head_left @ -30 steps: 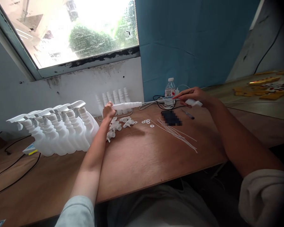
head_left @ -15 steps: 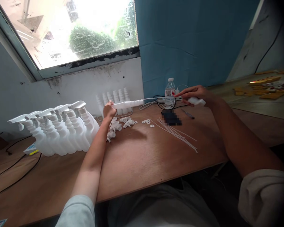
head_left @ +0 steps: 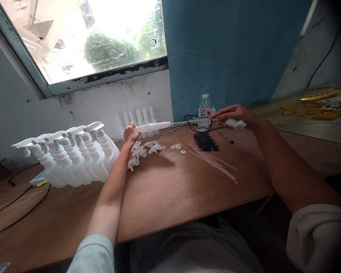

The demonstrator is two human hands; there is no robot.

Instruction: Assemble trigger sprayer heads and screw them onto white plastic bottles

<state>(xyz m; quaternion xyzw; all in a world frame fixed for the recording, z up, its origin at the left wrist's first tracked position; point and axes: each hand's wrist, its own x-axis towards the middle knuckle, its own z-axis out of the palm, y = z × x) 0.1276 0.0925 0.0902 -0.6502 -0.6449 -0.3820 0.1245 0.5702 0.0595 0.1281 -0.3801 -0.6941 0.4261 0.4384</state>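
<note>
My left hand [head_left: 130, 134] is closed round the end of a long white stack of plastic parts [head_left: 152, 126] held level above the table. A thin white tube [head_left: 187, 121] runs from that stack toward my right hand [head_left: 233, 113]. My right hand is closed on a white spray head [head_left: 236, 123] near the water bottle [head_left: 204, 112]. Loose white trigger parts [head_left: 140, 151] lie just below my left hand, with small white washers [head_left: 177, 146] beside them.
A row of white spray bottles [head_left: 71, 155] lies on the wooden table [head_left: 159, 193] at left. Thin white dip tubes [head_left: 213, 161], a dark phone [head_left: 206, 141], black cables [head_left: 191, 123] and upright white pieces [head_left: 138, 117] by the wall. Yellow items [head_left: 315, 100] far right.
My right hand lifted slightly with the spray head, then dipped back a little. My left hand and the stack have barely moved.
</note>
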